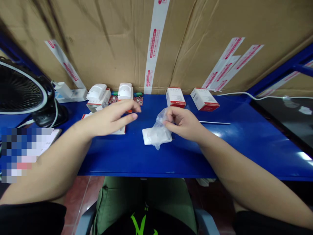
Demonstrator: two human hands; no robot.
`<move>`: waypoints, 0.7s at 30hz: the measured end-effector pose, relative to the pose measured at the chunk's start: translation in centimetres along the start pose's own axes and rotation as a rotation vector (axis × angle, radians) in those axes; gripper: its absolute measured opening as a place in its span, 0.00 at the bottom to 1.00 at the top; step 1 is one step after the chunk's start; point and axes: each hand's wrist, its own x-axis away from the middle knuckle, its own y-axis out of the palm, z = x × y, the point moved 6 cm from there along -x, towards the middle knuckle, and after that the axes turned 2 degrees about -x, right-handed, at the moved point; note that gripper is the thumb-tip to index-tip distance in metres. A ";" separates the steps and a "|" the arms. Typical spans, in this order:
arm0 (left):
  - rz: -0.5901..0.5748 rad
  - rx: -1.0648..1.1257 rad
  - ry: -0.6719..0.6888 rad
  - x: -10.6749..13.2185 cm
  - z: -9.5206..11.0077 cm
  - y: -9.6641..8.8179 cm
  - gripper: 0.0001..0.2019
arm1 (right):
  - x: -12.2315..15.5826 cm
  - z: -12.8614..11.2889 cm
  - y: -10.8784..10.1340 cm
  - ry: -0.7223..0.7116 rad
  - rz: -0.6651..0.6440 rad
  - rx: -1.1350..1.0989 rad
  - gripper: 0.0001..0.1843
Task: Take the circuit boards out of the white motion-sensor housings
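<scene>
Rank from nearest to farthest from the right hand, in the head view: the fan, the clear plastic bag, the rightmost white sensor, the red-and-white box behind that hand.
1. clear plastic bag: pinched in the right hand, centre.
2. red-and-white box: just behind the hand.
3. rightmost white sensor: back left.
4. fan: far left edge.
</scene>
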 end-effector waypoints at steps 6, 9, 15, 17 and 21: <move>-0.387 -0.257 -0.315 2.5 -4.0 -1.0 0.17 | -0.1 3.1 -1.4 0.184 0.154 -0.159 0.30; -0.520 -0.316 -0.441 3.2 -4.8 0.0 0.23 | 0.0 3.5 -1.3 0.304 0.186 -0.265 0.32; -0.370 -0.298 -0.222 1.9 -3.2 0.0 0.11 | -0.1 3.5 -1.6 0.435 0.246 -0.431 0.17; -0.230 -0.222 -0.071 1.1 -1.6 -0.4 0.12 | -0.4 3.0 -1.9 0.357 0.289 -0.507 0.20; -0.052 -0.218 0.164 0.3 1.6 0.6 0.17 | -0.6 0.5 -1.6 0.088 0.330 -0.565 0.22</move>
